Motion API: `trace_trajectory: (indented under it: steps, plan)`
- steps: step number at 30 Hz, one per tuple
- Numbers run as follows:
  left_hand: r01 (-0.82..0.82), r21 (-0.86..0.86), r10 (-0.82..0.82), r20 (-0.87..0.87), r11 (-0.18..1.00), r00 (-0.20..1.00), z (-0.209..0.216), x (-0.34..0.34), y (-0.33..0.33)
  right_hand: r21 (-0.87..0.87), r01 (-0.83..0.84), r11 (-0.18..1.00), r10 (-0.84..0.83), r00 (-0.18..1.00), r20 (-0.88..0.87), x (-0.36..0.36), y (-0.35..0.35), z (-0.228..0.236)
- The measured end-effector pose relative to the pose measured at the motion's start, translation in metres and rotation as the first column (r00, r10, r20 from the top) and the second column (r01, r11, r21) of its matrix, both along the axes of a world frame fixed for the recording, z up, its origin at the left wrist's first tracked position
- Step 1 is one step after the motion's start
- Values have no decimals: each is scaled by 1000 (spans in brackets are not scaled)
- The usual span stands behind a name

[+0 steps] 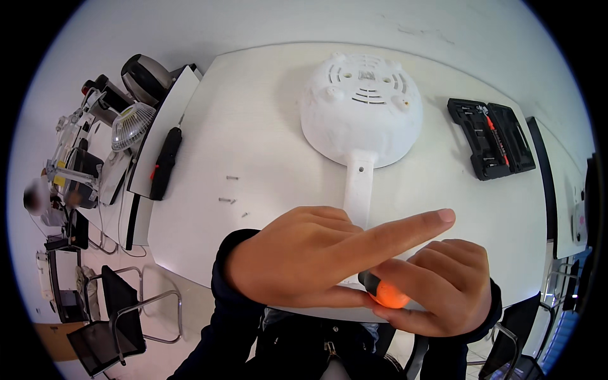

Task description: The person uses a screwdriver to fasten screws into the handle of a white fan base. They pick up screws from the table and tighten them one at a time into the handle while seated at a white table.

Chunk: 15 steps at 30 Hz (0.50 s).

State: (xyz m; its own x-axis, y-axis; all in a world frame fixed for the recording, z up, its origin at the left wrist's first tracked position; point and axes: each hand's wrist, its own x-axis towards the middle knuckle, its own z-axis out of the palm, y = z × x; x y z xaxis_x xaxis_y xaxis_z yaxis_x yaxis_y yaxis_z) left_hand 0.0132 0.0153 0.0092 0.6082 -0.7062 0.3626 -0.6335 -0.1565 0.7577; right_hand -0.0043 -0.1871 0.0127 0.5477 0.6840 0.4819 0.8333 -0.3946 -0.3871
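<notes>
A white bowl-shaped appliance [362,117] lies upside down, its vented base and small feet facing up. Its long white handle [360,190] runs toward me and passes under my hands. My left hand [304,259] is over the handle's near end, index finger and thumb stretched apart; its other fingers curl out of sight. My right hand [446,285] is closed around an orange-and-black tool handle [389,295]; whether a shaft extends from it is hidden. The left thumb reaches this tool close to the right thumb.
Several small screws [228,200] lie on the white table [266,139] left of the appliance. A black power screwdriver [166,163] rests at the left edge. An opened black tool case [491,139] is at right. Leftward are a kettle [145,79], a caged lamp [132,125] and a chair [120,310].
</notes>
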Motion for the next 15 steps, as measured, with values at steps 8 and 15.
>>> trace_trajectory:
  steps: [8,15]
  plan:
    - [-309,142,248,335,940,909,-5,-14,-21,25,131,991,-129,989,-72,3,-6,-1]
    - [-391,96,311,452,915,836,-16,-15,-23,-18,210,977,-211,976,-55,5,-4,-5]
